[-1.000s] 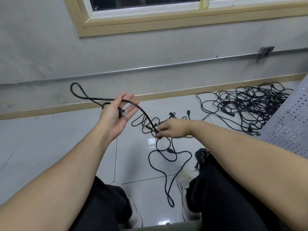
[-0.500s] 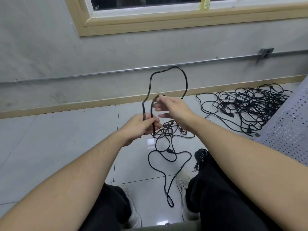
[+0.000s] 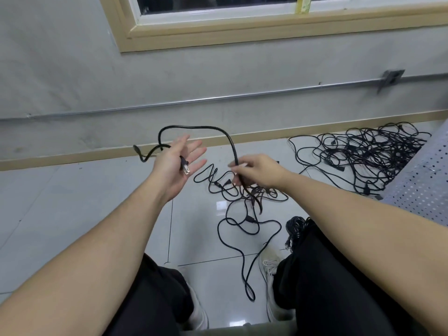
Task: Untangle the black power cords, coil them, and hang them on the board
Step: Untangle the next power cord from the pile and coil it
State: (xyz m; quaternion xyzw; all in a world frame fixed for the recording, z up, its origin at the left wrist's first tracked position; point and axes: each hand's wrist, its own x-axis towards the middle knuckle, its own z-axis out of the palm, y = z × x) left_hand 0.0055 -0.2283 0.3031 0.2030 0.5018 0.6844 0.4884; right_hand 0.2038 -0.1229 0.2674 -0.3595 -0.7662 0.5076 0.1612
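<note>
Coiling is the step in hand, I judge, and it goes best if each loop is kept the same size and laid flat into the left palm.

The floor (image 3: 72, 214) is pale tile, and a perforated board (image 3: 421, 185) leans in at the right edge. A big tangle (image 3: 368, 154) of black cords lies near the board, well apart from the hands and untouched. A smaller knot (image 3: 242, 190) of cord lies on the tile under the right hand, with a long tail looping down between the person's shoes; it is likely to snag as cord is drawn up, so the slack should be shaken loose first. A small coiled bundle (image 3: 294, 226) rests by the right knee.

The cord (image 3: 194, 127) being worked arches in the air from one hand to the other. The left hand (image 3: 174, 163) is palm-up, fingers spread almost flat, with the plug (image 3: 184, 166) lying across it under the thumb rather than gripped. The right hand (image 3: 254, 173) is curled, pinching the cord where it drops toward the knot. It should slide along, not yank.
</note>
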